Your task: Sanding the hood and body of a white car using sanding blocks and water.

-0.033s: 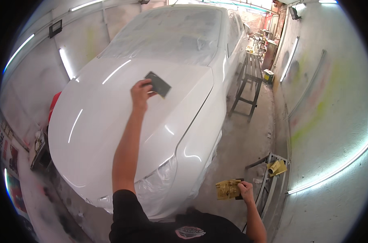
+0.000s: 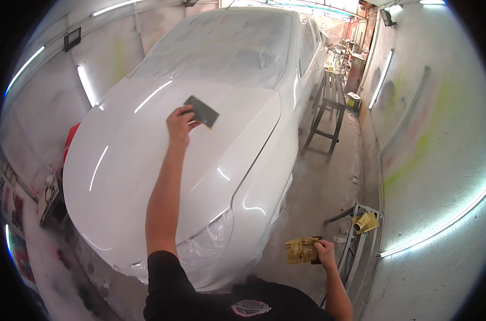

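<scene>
The left hand [image 2: 177, 124] reaches out over the hood [image 2: 146, 176]; its grip pinches the near corner of a dark pad [image 2: 201, 111], a flat, matte rectangle lying against the glossy white paint just beyond the fingers; the hood is smooth and curved, carrying long bright reflections of the lamps. Beyond the pad, the windscreen [image 2: 227, 43] is covered in thin, hazy plastic film; nearer than the grip, the headlight [image 2: 213, 230] is wrapped in crinkled clear film too. The right hand [image 2: 324, 251] hangs low beside the fender, well apart from the left; its grip is closed around a crumpled yellow sheet [image 2: 300, 250] with dark marks, sticking out to its left. Right of that hand, a grey metal frame [image 2: 360, 235] leans at the wall, holding another yellow wad [image 2: 367, 222]; farther off stands a dark trestle [image 2: 328, 107] on the dusty floor.
</scene>
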`<state>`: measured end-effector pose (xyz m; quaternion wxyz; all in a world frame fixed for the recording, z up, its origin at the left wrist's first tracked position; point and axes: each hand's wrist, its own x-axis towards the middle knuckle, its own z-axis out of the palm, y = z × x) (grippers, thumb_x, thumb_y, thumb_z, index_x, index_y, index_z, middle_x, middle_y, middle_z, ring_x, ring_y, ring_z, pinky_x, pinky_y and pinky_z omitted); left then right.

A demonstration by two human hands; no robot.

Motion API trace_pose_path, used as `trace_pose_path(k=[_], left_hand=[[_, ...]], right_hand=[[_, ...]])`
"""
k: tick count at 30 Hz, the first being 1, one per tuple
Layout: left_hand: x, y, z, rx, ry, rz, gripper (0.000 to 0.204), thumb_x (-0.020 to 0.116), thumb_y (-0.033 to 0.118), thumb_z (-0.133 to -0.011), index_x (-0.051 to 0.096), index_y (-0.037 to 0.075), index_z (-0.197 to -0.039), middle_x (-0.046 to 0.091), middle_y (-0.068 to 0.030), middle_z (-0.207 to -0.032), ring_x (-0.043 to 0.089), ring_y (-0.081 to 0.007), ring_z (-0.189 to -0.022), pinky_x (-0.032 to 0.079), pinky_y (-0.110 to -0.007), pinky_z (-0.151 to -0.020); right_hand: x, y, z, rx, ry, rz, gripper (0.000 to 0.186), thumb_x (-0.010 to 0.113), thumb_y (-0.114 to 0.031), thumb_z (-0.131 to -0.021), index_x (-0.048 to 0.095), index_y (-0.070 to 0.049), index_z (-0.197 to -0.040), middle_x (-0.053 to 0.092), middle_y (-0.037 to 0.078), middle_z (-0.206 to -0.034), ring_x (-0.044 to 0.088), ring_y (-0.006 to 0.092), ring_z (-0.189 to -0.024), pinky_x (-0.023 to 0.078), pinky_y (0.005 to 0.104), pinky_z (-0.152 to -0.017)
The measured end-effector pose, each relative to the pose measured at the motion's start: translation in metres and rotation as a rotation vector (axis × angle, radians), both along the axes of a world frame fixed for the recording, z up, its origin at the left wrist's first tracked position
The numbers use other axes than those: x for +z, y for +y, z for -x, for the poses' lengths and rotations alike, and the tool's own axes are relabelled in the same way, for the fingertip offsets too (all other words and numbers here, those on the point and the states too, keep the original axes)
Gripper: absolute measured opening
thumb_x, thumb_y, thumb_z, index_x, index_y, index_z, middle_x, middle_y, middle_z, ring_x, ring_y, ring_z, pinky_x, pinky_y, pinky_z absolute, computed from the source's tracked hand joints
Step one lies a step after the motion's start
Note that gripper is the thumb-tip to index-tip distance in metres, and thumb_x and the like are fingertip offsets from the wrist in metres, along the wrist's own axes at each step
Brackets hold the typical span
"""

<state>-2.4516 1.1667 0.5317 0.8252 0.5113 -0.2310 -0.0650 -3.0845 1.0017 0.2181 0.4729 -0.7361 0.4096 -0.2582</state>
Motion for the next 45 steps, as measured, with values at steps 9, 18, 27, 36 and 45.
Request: trace_pose_path(k=[9, 18, 27, 36, 45], left_hand=[[-0.025, -0.024, -0.076, -0.002, 0.103, -0.065, 0.033, 0.063, -0.007, -0.097, 0.067, -0.004, -0.130, 0.072, -0.0181, -0.120, 0.077, -0.0313, -0.105, 0.071, -0.049, -0.087], [-0.070, 0.000, -0.080, -0.053, 0.076, -0.077, 0.039, 0.064, -0.008, -0.099, 0.065, -0.008, -0.138, 0.067, -0.0234, -0.135, 0.071, -0.0387, -0.122, 0.064, -0.056, -0.107], [-0.084, -0.011, -0.142, -0.133, 0.081, -0.156, 0.040, 0.065, -0.003, -0.108, 0.061, -0.010, -0.146, 0.063, -0.0227, -0.144, 0.067, -0.0338, -0.132, 0.060, -0.043, -0.117], [-0.097, -0.070, -0.121, -0.037, 0.199, -0.342, 0.037, 0.062, -0.002, -0.109, 0.064, -0.004, -0.146, 0.067, -0.0184, -0.135, 0.072, -0.0288, -0.116, 0.067, -0.037, -0.101], [-0.053, -0.038, -0.049, 0.568, -0.803, -1.515, 0.056, 0.074, 0.032, -0.107, 0.062, 0.013, -0.158, 0.074, -0.0151, -0.124, 0.070, -0.0255, -0.095, 0.059, -0.038, -0.079]], right_hand=[[0.001, -0.048, -0.023, -0.076, -0.057, 0.034, 0.030, 0.068, -0.021, -0.096, 0.068, 0.008, -0.090, 0.057, 0.004, -0.072, 0.055, 0.0114, -0.074, 0.047, 0.0354, -0.067], [-0.012, -0.080, -0.041, 0.036, -0.128, -0.169, 0.036, 0.068, -0.024, -0.102, 0.076, 0.010, -0.105, 0.069, 0.004, -0.079, 0.062, 0.0112, -0.077, 0.051, 0.0325, -0.071], [-0.036, -0.116, -0.007, 0.084, -0.088, -0.144, 0.035, 0.068, -0.026, -0.099, 0.077, 0.007, -0.109, 0.071, 0.011, -0.080, 0.063, 0.0155, -0.077, 0.053, 0.0365, -0.073], [-0.064, -0.146, 0.059, -0.064, -0.111, -0.323, 0.035, 0.069, -0.024, -0.098, 0.078, 0.008, -0.109, 0.072, 0.007, -0.082, 0.064, 0.0137, -0.081, 0.054, 0.0340, -0.076], [-0.058, -0.188, 0.070, -0.100, -0.283, -0.359, 0.032, 0.072, -0.024, -0.101, 0.079, 0.007, -0.108, 0.076, 0.010, -0.085, 0.068, 0.0137, -0.081, 0.055, 0.0340, -0.077]])
